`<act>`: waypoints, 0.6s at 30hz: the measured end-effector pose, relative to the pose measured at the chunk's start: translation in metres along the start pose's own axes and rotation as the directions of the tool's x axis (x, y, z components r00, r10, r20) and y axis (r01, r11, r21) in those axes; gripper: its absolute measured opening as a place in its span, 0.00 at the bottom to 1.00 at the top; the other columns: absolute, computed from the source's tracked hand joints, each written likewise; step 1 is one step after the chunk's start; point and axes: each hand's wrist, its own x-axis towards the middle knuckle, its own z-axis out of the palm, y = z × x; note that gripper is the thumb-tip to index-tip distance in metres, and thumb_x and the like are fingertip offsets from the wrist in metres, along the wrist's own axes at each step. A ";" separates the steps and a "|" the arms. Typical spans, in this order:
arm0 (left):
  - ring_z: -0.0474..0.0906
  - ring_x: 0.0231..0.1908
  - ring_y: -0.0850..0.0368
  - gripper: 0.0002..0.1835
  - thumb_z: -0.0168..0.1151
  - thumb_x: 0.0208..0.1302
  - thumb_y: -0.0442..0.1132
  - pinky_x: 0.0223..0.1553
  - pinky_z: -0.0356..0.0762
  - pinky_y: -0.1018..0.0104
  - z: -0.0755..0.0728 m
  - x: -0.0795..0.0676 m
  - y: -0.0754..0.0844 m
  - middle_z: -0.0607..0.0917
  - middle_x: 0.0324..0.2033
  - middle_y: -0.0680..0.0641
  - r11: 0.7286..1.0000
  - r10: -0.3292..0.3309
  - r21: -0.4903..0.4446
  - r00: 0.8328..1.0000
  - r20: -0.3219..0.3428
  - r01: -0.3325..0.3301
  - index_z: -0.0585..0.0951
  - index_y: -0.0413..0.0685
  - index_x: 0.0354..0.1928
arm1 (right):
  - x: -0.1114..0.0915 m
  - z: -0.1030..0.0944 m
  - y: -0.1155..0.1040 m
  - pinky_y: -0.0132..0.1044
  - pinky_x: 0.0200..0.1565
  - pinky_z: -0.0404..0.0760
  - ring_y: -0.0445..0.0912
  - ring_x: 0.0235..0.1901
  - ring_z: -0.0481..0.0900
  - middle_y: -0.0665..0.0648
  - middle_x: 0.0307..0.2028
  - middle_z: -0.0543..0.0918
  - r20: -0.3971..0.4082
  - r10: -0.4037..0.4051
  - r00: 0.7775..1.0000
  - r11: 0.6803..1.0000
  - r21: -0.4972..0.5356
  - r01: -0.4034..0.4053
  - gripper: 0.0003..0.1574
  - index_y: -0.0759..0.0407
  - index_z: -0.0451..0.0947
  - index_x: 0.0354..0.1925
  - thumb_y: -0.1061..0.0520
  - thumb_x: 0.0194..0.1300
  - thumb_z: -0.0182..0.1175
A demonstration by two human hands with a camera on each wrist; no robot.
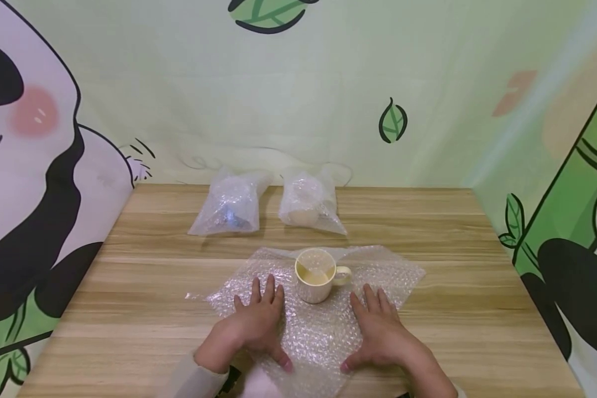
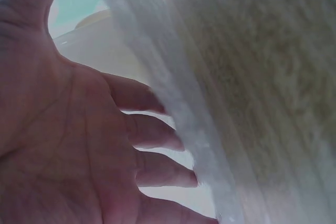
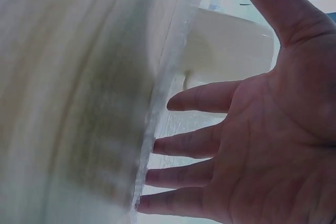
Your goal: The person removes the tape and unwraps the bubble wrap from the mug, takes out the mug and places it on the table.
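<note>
A pale yellow mug [image 1: 314, 284] stands upright on a sheet of bubble wrap [image 1: 323, 331], its handle pointing right in the head view. A flap of the wrap reaches into the mug's mouth. My left hand [image 1: 261, 323] lies on the sheet left of the mug, fingers spread and straight. On the other side my right hand [image 1: 380, 331] rests the same way, its fingertips below the handle. Both thumbs point inward over the near part of the wrap. Each wrist view shows straight fingertips at the edge of the wrap, the left palm [image 2: 68, 140] and right palm [image 3: 283, 145] in full.
Two bubble-wrapped bundles stand at the back of the wooden table [image 1: 144, 265]: the left bundle [image 1: 231, 202] shows something blue inside, the right bundle [image 1: 307, 202] something pale. A small plastic scrap [image 1: 194, 296] lies left of the sheet. A printed cloth backdrop [image 1: 298, 99] rises behind the table.
</note>
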 end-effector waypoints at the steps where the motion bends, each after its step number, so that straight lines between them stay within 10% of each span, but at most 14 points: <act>1: 0.30 0.79 0.23 0.87 0.82 0.23 0.74 0.66 0.41 0.12 0.000 0.000 0.001 0.36 0.81 0.29 1.000 -0.003 0.003 1.000 0.000 0.003 0.47 0.36 0.82 | 0.000 0.000 -0.001 0.74 0.76 0.41 0.76 0.79 0.35 0.76 0.81 0.42 0.001 0.001 1.000 1.000 -0.004 -0.001 0.92 0.66 0.54 0.80 0.34 0.24 0.88; 18: 0.30 0.79 0.24 0.92 0.85 0.17 0.72 0.67 0.43 0.13 0.010 0.000 0.009 0.35 0.81 0.30 0.991 -0.047 0.122 0.998 -0.030 0.050 0.43 0.37 0.82 | 0.002 0.009 -0.006 0.81 0.71 0.45 0.80 0.77 0.38 0.80 0.79 0.43 -0.040 -0.007 0.999 0.995 -0.103 0.003 0.94 0.67 0.54 0.79 0.35 0.20 0.89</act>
